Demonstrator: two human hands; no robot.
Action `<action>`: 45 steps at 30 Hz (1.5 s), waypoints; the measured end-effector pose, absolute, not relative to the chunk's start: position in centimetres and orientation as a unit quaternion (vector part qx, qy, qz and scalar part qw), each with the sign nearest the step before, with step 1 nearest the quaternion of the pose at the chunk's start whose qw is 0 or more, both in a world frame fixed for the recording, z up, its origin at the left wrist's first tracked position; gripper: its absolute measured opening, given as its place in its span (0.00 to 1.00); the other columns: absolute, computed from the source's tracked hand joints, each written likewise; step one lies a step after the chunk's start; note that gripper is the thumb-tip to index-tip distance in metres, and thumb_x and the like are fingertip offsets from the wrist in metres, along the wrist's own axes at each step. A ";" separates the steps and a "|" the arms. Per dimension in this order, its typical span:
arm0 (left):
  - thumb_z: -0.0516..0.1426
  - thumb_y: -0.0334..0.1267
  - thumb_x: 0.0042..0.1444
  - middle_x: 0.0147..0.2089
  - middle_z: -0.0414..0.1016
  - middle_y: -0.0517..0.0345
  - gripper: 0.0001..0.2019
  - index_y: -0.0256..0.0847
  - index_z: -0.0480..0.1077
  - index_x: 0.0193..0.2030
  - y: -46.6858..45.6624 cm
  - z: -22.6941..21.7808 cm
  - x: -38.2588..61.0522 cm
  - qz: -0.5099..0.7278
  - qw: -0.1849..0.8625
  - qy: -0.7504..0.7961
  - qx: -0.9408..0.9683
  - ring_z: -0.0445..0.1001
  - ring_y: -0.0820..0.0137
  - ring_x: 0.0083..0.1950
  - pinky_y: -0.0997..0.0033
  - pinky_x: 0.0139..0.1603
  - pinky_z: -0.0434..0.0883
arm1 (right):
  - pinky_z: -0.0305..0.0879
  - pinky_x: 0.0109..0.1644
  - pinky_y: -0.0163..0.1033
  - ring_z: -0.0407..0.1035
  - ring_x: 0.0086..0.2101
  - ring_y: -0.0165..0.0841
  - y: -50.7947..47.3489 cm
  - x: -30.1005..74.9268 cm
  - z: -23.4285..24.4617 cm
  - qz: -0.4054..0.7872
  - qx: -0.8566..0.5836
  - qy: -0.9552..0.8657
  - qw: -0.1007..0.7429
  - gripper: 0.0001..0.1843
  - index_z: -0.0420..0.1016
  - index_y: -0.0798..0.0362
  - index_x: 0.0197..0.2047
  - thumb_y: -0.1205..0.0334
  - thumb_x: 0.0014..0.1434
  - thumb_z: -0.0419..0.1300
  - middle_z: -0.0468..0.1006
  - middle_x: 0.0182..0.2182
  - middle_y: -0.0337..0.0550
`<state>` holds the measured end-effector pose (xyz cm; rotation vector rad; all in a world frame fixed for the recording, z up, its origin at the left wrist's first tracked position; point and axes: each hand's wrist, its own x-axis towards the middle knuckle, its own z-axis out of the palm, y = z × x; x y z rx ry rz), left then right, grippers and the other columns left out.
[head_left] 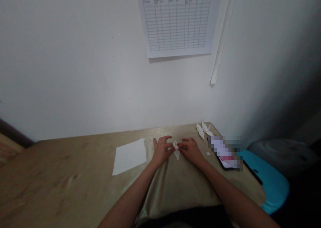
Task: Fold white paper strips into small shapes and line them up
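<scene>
A small folded white paper piece (177, 150) lies on the tan table (75, 167) between my two hands. My left hand (162, 149) rests on the table with its fingers curled, thumb and forefinger pinching the paper piece's left edge. My right hand (191, 148) pinches its right edge in the same way. A flat white paper sheet (129, 156) lies left of my left hand.
Two finished folded paper shapes (203, 129) sit at the table's far right corner. A phone (227, 156) lies at the right edge, with a small white scrap (208, 153) beside it. A blue stool (269, 179) stands right of the table. A grid chart (177, 22) hangs on the wall.
</scene>
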<state>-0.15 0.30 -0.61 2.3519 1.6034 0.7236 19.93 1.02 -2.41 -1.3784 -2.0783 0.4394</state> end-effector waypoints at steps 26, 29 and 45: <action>0.66 0.40 0.56 0.67 0.69 0.61 0.06 0.57 0.81 0.39 -0.3 0.8 -0.5 0.223 0.034 0.498 0.837 0.62 0.55 0.68 0.27 0.70 0.25 | 0.32 0.70 0.71 0.66 0.61 0.45 -0.5 19.8 -1.3 0.053 -0.452 -0.862 0.225 0.13 0.80 0.46 0.48 0.65 0.64 0.57 0.82 0.49 0.46; 0.66 0.40 0.55 0.67 0.68 0.60 0.06 0.57 0.81 0.40 -0.3 0.7 -0.5 0.222 0.027 0.492 0.842 0.62 0.55 0.68 0.28 0.71 0.25 | 0.33 0.71 0.70 0.66 0.60 0.45 -0.4 19.7 -1.4 0.040 -0.440 -0.868 0.227 0.14 0.79 0.47 0.50 0.66 0.64 0.57 0.83 0.48 0.46; 0.69 0.38 0.51 0.67 0.69 0.64 0.06 0.56 0.82 0.34 0.0 0.6 -0.4 0.216 0.061 0.505 0.833 0.60 0.54 0.68 0.25 0.69 0.25 | 0.33 0.71 0.71 0.65 0.62 0.46 0.0 19.7 -2.2 0.017 -0.422 -0.884 0.200 0.12 0.79 0.47 0.47 0.67 0.66 0.57 0.80 0.53 0.45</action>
